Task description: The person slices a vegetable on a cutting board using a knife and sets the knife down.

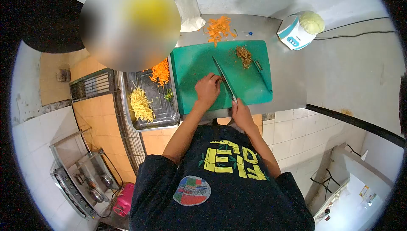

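Observation:
A long knife (225,78) lies across the middle of the green cutting board (195,61), its tip pointing away from me. My right hand (242,114) is closed round its handle at the board's near edge. My left hand (208,89) has its fingers bent together just left of the blade, against a small brown piece (223,79). Chopped brown bits (244,57) are heaped at the board's upper right, with a green-handled peeler (263,76) beside them.
Left of the board, a metal tray (174,108) holds orange shreds (160,73), yellow strips (140,105) and small green pieces (169,95). Orange peelings (219,29) lie behind the board. A white scale (294,34) bearing a pale round item (312,22) stands at back right.

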### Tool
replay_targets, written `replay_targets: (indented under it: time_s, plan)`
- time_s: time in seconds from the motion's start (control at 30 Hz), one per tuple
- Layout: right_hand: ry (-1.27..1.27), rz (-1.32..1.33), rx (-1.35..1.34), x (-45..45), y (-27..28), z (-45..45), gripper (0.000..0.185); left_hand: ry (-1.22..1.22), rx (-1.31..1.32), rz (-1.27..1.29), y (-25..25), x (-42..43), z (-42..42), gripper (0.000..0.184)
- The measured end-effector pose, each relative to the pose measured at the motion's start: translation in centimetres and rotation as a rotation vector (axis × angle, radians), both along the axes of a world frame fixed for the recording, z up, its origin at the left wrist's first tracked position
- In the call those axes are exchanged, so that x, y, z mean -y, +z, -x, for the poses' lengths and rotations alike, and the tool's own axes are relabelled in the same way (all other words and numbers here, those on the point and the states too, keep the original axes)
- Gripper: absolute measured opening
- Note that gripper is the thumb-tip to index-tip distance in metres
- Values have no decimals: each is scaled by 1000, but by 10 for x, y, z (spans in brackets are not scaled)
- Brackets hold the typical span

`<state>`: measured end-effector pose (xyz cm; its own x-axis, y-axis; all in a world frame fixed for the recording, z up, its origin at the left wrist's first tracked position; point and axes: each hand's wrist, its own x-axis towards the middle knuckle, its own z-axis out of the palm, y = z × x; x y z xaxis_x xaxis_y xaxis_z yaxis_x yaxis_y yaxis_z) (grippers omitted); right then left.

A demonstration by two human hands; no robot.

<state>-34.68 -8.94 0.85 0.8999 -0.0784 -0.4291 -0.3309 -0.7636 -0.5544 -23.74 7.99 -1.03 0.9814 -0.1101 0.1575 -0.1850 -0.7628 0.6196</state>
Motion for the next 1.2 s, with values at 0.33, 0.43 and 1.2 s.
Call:
replay_targets:
  time_s: [0.33, 0.43, 1.2]
  plan:
    - [122, 59, -209, 61, 83, 51, 34, 21, -167, -28, 6, -4, -6, 11]
    - [125, 68, -186, 68, 94, 51, 34, 11, -183, -33, 7, -5, -9, 13]
    - [26, -11, -135, 18, 35, 30, 36, -26, -255, -1, 9, -11, -16, 17]
